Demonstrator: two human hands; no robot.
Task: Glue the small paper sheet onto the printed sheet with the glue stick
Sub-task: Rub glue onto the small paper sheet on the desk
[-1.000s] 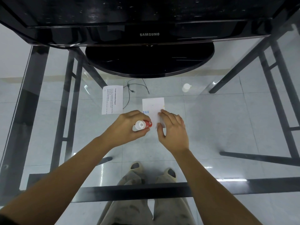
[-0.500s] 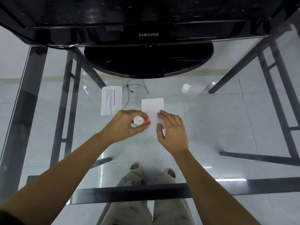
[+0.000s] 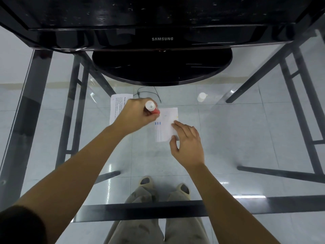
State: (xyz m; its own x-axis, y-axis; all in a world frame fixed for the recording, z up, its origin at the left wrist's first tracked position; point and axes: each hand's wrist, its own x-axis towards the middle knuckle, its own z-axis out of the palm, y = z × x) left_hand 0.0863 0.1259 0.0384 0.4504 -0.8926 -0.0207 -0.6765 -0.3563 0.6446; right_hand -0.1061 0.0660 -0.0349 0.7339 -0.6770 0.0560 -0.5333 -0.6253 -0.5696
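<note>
A small white paper sheet with faint blue marks lies on the glass table. My right hand presses its right edge flat with spread fingers. My left hand grips a red and white glue stick, tilted, with its tip at the sheet's upper left corner. The printed sheet with black text lies to the left, partly hidden under my left hand.
A black Samsung monitor on a round black base stands at the back of the glass table. The white glue cap lies at the back right. A thin black cable runs behind the sheets.
My left hand has moved the glue stick away from me, from the sheet's lower left up to its upper left corner. My right hand keeps holding the sheet.
</note>
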